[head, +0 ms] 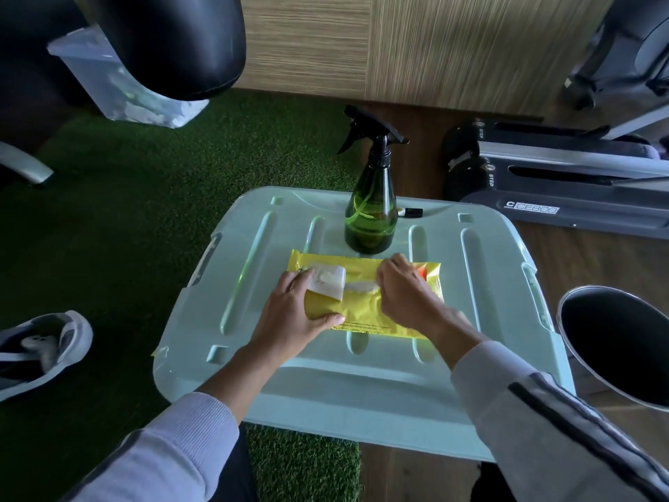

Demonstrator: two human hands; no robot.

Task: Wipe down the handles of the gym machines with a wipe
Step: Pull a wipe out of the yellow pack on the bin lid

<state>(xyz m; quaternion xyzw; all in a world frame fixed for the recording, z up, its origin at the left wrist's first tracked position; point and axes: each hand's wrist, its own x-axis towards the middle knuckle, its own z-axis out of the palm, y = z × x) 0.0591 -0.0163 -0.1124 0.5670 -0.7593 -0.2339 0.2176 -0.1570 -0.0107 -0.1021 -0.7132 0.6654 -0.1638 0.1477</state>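
Observation:
A yellow pack of wipes [362, 313] lies flat on the pale green lid of a storage box [506, 284]. Its white seal flap [327, 284] is peeled back to the left. My left hand [297, 313] grips the pack's left end, thumb along its front edge, fingers by the flap. My right hand [405, 291] is over the pack's opening, fingertips pinching a white wipe [362, 286] that pokes out there.
A green spray bottle [371, 219] with a black trigger stands on the lid just behind the pack, a small black item [412, 212] beside it. A black bin [622, 342] is at right, a stepper machine [564, 182] behind. A shoe [40, 349] lies on green turf at left.

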